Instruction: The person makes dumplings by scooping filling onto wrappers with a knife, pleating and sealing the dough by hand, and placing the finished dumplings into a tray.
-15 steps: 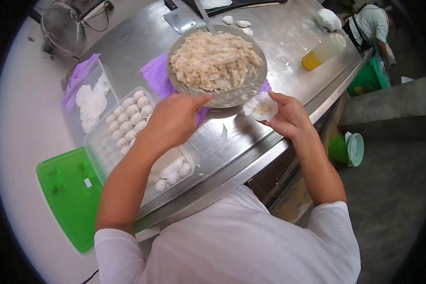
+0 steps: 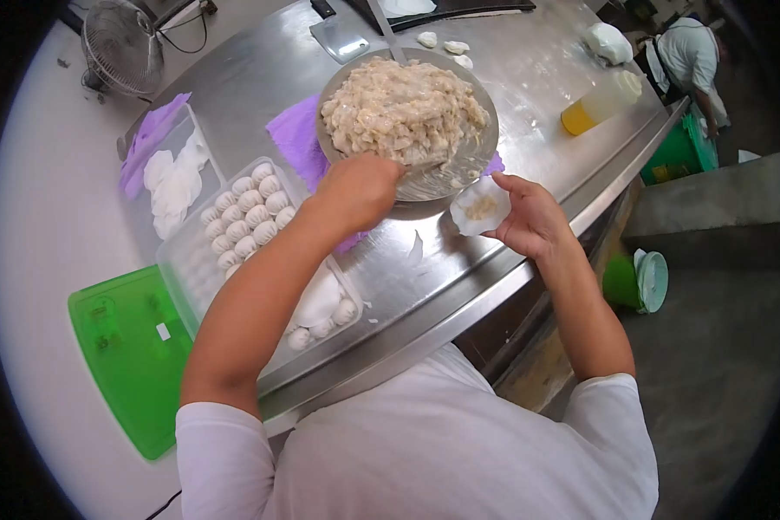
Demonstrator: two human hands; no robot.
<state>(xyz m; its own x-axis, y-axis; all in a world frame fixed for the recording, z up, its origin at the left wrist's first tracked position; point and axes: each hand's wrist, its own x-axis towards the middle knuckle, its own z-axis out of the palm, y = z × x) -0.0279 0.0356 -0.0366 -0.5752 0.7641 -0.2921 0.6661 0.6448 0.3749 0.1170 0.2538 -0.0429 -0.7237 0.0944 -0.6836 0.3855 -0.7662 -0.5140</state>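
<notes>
A wide metal bowl [image 2: 451, 186] is heaped with pale, chunky filling [image 2: 407, 108]. At the bowl's near left rim, my left hand [image 2: 360, 191] is closed, its fingers curled over the filling's edge; what it grips is hidden. To the right of the bowl, my right hand [image 2: 530, 218] holds a round white dumpling wrapper [image 2: 468, 225] between thumb and fingers. A small dab of filling [image 2: 481, 206] lies in the wrapper's middle. Under the bowl is a purple cloth [image 2: 296, 139]. Pleated dumplings [image 2: 251, 212] stand in rows in a clear plastic tray [image 2: 178, 260], partly behind my left forearm.
A green lid [image 2: 130, 355] lies left of the tray. Behind it stands a clear container with white wrappers [image 2: 175, 186]. A metal scraper [image 2: 340, 39], dough pieces [image 2: 457, 48] and a bottle of yellow liquid [image 2: 594, 104] are farther back. Another person [image 2: 689, 61] bends at far right.
My left hand has moved up and right, further over the bowl's rim to the filling. The wrapper in my right hand now faces up more openly. The view has shifted slightly.
</notes>
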